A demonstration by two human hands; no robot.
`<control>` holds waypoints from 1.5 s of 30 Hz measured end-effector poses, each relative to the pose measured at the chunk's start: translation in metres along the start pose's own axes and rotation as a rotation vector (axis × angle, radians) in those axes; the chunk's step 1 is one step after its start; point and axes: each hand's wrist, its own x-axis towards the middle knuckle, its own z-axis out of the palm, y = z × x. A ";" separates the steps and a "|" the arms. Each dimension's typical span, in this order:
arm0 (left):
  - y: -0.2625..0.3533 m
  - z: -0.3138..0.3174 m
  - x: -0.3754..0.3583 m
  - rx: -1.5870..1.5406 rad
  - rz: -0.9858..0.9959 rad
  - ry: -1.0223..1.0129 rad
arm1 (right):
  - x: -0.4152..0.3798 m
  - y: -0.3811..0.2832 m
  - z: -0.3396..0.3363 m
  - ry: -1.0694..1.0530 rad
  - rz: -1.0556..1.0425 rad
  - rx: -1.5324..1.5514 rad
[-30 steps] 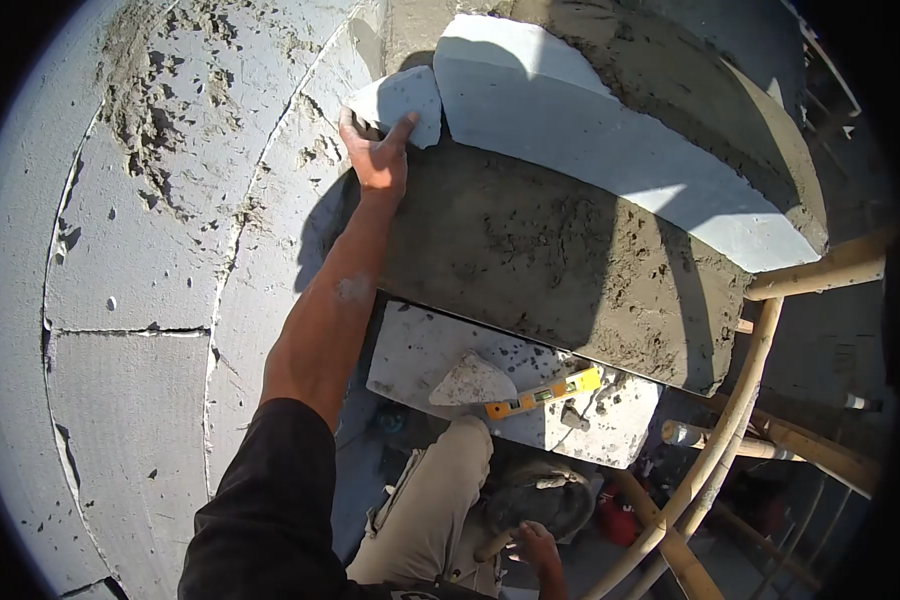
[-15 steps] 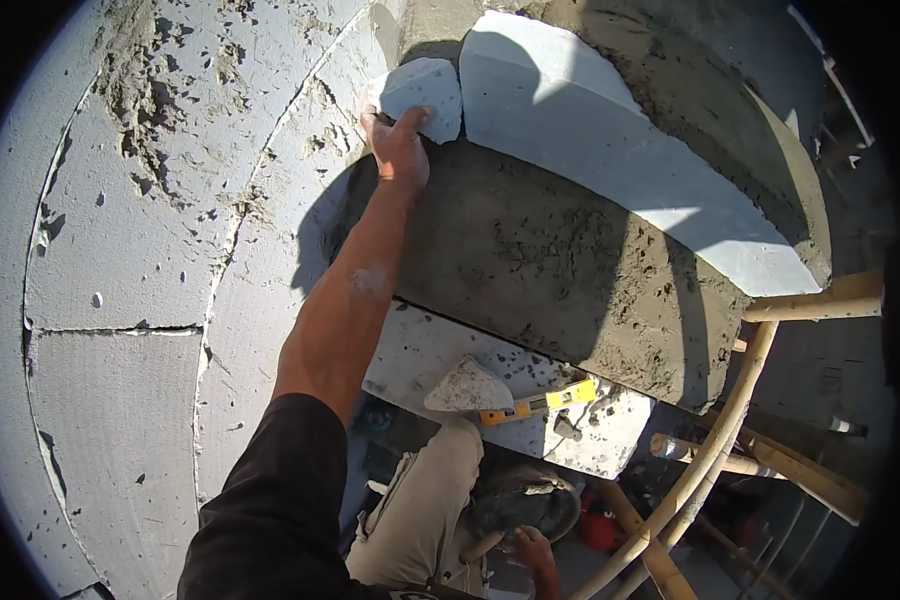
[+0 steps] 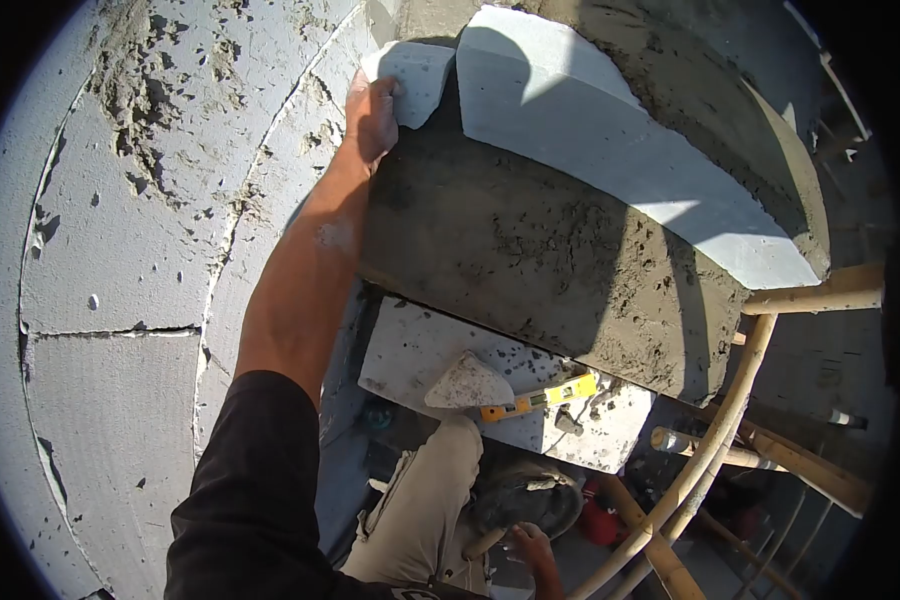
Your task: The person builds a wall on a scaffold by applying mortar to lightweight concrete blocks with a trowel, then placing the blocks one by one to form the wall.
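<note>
Around the small white block (image 3: 422, 80), the grey block wall (image 3: 120, 420) blocks eight o'clock and a long curved block (image 3: 620, 150) stands just beside it at three, with the mortar bed (image 3: 510, 260) at five and a yellow level (image 3: 540, 397) beyond. The small block's broader edge faces twelve and it narrows toward six; the hand obscures its long axis. The left hand (image 3: 373, 112) grips its nine-o'clock side, forearm rising from seven; the right hand's (image 3: 532, 548) grip cannot be told.
</note>
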 end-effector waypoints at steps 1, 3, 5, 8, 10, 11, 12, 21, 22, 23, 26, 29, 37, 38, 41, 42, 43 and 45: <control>0.009 0.006 -0.006 -0.018 -0.084 0.046 | 0.002 0.000 0.001 0.001 -0.005 -0.010; 0.019 0.018 -0.009 0.024 -0.232 0.159 | 0.004 0.000 0.003 -0.004 -0.031 0.020; 0.021 0.027 -0.008 0.144 -0.356 0.292 | 0.003 -0.001 0.005 -0.006 -0.041 0.036; 0.006 0.027 0.009 0.065 -0.292 0.304 | 0.000 -0.002 0.004 0.000 -0.028 0.038; 0.008 0.036 0.007 0.053 -0.232 0.314 | 0.001 0.005 0.001 0.000 -0.012 0.046; 0.009 0.039 0.006 0.047 -0.202 0.320 | 0.002 0.006 0.000 0.006 0.000 0.047; 0.005 0.037 0.008 0.145 -0.140 0.294 | -0.001 0.007 0.000 0.013 0.013 0.049; -0.003 0.031 -0.004 0.548 0.058 0.243 | -0.002 0.020 -0.002 0.026 0.040 0.034; -0.003 0.029 -0.010 0.416 0.042 0.233 | 0.000 0.021 -0.002 0.027 0.044 0.033; -0.005 0.029 -0.011 0.283 0.025 0.221 | 0.003 0.022 -0.001 0.026 0.039 0.038; -0.017 0.028 -0.009 -0.073 0.060 0.103 | 0.000 0.029 -0.003 0.028 0.051 0.047; -0.025 0.020 -0.003 -0.252 -0.104 0.004 | 0.000 0.028 -0.001 0.034 0.058 0.055; -0.012 0.012 0.000 0.029 -0.196 -0.004 | 0.003 0.019 0.002 0.043 0.068 0.022; -0.007 0.011 -0.001 0.124 -0.225 0.000 | 0.006 0.020 0.002 0.038 0.058 0.012; 0.023 0.029 -0.009 0.354 -0.362 0.104 | 0.010 0.022 0.001 0.025 0.033 -0.007; 0.025 0.029 -0.005 0.396 -0.402 0.102 | 0.007 0.018 0.002 0.024 0.026 -0.004; 0.028 0.030 0.001 0.437 -0.442 0.099 | 0.005 0.015 0.002 0.023 0.019 -0.002; 0.034 0.033 0.005 0.428 -0.475 0.086 | 0.005 0.015 0.001 0.030 0.030 0.002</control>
